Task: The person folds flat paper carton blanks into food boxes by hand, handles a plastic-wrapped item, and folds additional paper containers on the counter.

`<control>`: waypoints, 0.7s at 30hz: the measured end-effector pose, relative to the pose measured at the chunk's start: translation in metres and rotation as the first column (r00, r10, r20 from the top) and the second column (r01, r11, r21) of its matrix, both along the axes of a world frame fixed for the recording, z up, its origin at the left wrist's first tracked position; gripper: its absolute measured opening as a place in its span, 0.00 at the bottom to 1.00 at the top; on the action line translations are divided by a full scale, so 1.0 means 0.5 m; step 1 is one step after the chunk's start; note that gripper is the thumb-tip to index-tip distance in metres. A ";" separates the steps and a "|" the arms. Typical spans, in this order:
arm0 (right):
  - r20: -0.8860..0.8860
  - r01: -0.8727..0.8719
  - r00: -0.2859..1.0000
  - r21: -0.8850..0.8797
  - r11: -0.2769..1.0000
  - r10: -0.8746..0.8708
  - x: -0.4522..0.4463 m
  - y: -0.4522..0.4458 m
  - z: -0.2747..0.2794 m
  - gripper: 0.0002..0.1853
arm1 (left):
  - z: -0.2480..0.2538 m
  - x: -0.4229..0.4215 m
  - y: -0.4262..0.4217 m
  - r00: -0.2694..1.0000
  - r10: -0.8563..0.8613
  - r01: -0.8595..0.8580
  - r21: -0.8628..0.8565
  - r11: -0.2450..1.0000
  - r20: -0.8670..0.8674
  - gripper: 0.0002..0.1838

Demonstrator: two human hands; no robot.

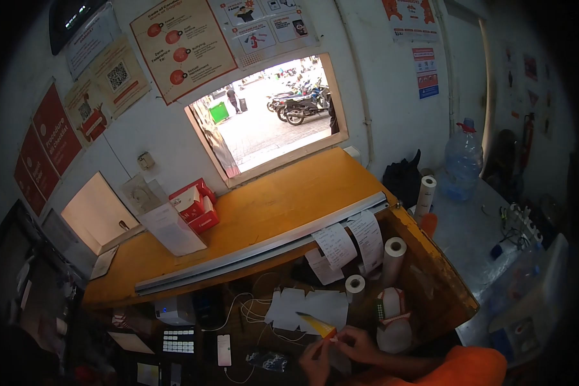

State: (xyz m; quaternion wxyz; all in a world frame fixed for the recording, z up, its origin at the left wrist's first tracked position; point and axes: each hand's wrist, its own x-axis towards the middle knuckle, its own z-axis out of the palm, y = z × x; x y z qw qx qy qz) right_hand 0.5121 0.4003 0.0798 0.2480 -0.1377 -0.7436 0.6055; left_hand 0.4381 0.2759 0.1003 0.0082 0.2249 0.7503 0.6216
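Observation:
My left hand (316,361) and my right hand (356,344) meet at the bottom centre. Closed fingers of both hands are at the lower end of a small yellow and red object (320,326) with a dark pointed tip. Behind it lies a white sheet of card (289,310) with an uneven top edge. To the right are a red and white item (390,305) and a roll (354,284).
A yellow wooden counter (270,190) with a metal rail (264,246) spans the middle. A phone (224,350), a keypad (178,341) and cables lie at lower left. Printed papers (334,244) hang over the rail near a tall roll (394,257).

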 end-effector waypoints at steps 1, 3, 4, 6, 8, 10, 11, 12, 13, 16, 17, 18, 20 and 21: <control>-0.059 -0.009 0.998 -0.006 1.000 0.008 0.004 -0.006 0.009 0.07 | 0.008 0.001 -0.001 1.000 -0.002 0.002 0.001 1.000 -0.003 0.06; -0.116 -0.015 0.993 -0.015 1.000 0.013 0.000 -0.011 0.028 0.07 | 0.025 0.008 -0.003 0.994 0.033 -0.041 -0.076 0.996 -0.104 0.07; -0.138 0.001 0.990 -0.003 1.000 -0.002 -0.001 -0.013 0.034 0.07 | 0.033 0.012 -0.002 0.995 0.030 -0.039 -0.080 0.996 -0.100 0.07; -0.157 0.016 0.987 0.005 1.000 -0.015 0.003 -0.017 0.034 0.07 | 0.045 0.016 0.000 0.978 0.033 -0.057 -0.112 0.992 -0.206 0.08; -0.153 0.078 0.986 0.073 0.994 -0.066 0.000 -0.011 0.025 0.08 | 0.021 0.011 0.002 0.976 0.015 -0.041 -0.117 0.992 -0.218 0.09; -0.126 0.081 0.989 0.033 0.996 -0.076 -0.002 -0.011 0.004 0.08 | -0.004 0.013 -0.001 0.973 -0.001 -0.028 -0.120 0.992 -0.230 0.09; -0.101 0.090 0.991 -0.006 0.996 -0.091 -0.003 -0.007 0.002 0.08 | -0.009 0.013 0.000 0.997 0.010 -0.018 -0.101 0.995 -0.080 0.09; -0.106 0.087 0.991 -0.002 0.996 -0.087 -0.004 0.000 0.005 0.08 | -0.011 0.011 0.002 0.997 0.016 -0.010 -0.080 0.997 0.071 0.09; -0.079 0.064 0.995 0.082 0.995 -0.057 -0.002 0.008 0.011 0.08 | -0.012 0.009 0.003 0.997 0.018 -0.013 -0.076 0.997 0.069 0.09; -0.043 0.025 0.999 0.229 0.973 -0.016 0.003 0.018 0.008 0.08 | 0.007 0.018 -0.001 0.997 -0.025 0.021 -0.062 0.998 -0.069 0.10; -0.041 0.013 0.999 0.296 0.955 -0.001 0.003 0.018 0.009 0.08 | 0.009 0.022 0.000 0.989 -0.041 0.029 -0.086 0.996 -0.145 0.09; -0.037 0.010 0.999 0.290 0.957 0.001 0.003 0.017 0.013 0.08 | 0.014 0.028 0.000 0.974 -0.059 0.035 -0.112 0.993 -0.219 0.09; -0.059 0.045 0.998 0.311 0.949 -0.028 -0.002 0.020 0.027 0.08 | 0.035 0.044 0.008 0.966 -0.052 0.022 -0.119 0.993 -0.254 0.09; -0.057 0.041 0.998 0.310 0.950 -0.025 -0.002 0.019 0.026 0.08 | 0.041 0.049 0.010 0.955 -0.047 0.012 -0.119 0.993 -0.293 0.09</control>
